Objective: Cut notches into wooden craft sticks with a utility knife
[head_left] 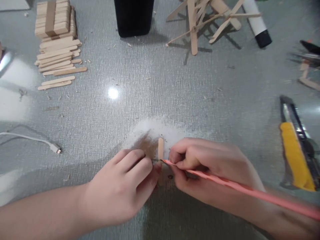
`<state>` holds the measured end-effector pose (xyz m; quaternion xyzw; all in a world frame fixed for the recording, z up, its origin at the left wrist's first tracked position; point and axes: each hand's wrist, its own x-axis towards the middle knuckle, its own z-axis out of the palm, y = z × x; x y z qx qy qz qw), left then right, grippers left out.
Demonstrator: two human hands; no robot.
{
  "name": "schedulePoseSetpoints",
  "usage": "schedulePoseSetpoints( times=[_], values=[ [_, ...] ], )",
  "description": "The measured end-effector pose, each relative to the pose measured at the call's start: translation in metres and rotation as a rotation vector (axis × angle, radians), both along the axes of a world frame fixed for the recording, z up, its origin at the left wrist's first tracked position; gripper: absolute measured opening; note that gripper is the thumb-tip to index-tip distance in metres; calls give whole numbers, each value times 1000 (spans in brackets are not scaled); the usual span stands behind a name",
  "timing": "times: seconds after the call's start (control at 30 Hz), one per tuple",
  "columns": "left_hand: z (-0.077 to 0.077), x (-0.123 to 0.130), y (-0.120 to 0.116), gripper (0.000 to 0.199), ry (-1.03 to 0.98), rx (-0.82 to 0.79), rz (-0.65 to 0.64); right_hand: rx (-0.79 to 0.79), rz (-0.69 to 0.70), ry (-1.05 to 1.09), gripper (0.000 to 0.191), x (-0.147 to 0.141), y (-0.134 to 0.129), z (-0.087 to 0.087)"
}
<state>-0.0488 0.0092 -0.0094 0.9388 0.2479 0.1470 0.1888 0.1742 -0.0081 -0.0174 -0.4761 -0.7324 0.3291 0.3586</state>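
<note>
A wooden craft stick [160,148] lies upright in the view on a worn patch of the table, its lower part hidden or blurred by my fingers. My left hand [127,181] is closed at the stick, the thumb and fingertips pinching or pressing on it from the left. In my right hand [200,160] is a long, thin pink pencil [225,183], held close to its tip. That dark tip touches or nearly touches the stick beside my left thumb. The pencil's far end runs back over my right wrist to the right edge, blurred.
Craft sticks [58,56] lie stacked and loose at the upper left. A black container [134,16], a stick structure [193,30] and a white tube [256,21] stand or lie at the back. A yellow utility knife [296,153] is at right, a white cable [32,137] at left.
</note>
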Motion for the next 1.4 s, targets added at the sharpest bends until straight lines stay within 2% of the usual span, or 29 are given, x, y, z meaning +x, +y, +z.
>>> schedulePoseSetpoints(
  times=[0.33, 0.87, 1.1, 1.4],
  values=[
    [0, 1, 0, 16, -1, 14, 12, 11, 13, 4, 28, 2, -1, -3],
    [1, 1, 1, 16, -9, -5, 14, -16, 3, -2, 30, 0, 1, 1],
    [-1, -1, 1, 16, 5, 133, -34, -9, 22, 28, 26, 5, 1, -1],
    [1, -3, 1, 14, -11, 133, -54, -29, 44, 34, 26, 8, -3, -1]
  ],
)
